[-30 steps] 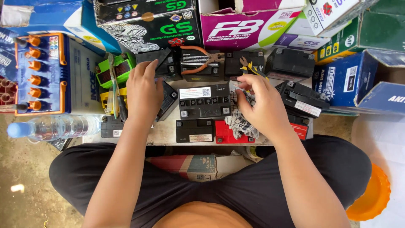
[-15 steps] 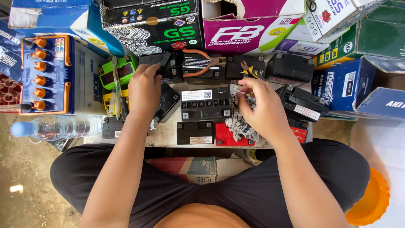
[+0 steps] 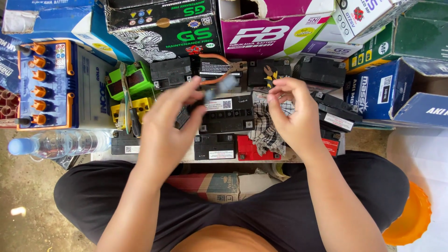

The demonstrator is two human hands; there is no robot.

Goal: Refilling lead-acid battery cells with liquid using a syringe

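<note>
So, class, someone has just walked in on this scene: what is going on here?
A person sits cross-legged at a low board crowded with small black batteries, with battery cartons stacked behind. The left hand is raised over the batteries and pinches a small grey piece, too blurred to identify. The right hand hovers above a checked cloth with fingers curled; whether it holds anything cannot be told. A plastic water bottle lies at the left.
</note>
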